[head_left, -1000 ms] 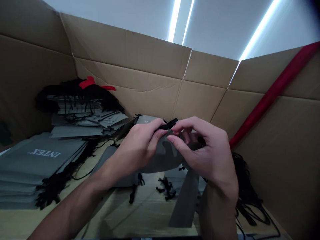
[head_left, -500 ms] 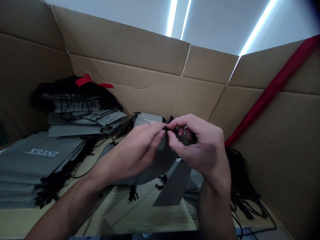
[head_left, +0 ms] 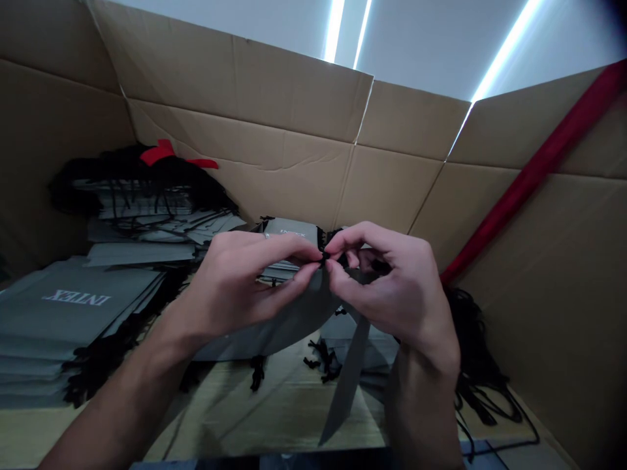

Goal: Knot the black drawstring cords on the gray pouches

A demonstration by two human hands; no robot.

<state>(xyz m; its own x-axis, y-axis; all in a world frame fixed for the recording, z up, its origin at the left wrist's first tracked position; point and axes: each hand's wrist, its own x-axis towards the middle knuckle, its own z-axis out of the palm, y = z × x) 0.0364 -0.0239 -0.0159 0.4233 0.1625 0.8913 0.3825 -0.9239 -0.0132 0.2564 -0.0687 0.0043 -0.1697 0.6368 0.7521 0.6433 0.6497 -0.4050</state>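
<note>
Inside a big cardboard box point(head_left: 245, 104), left hand point(head_left: 240, 281) and right hand point(head_left: 396, 294) both pinched shut on a black drawstring cord point(head_left: 324, 258) at the top of a grey fabric bag point(head_left: 289, 329); tying stage by the look, cord wanting a firm snug pull.

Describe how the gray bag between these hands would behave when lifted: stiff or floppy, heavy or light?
Probably floppy: the gray bag sags below the left hand and right hand. Probably light too: its material looks thin.

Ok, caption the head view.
Left hand and right hand pinch a black cord on a grey bag beside stacked INTEX bags in a cardboard box.
</note>
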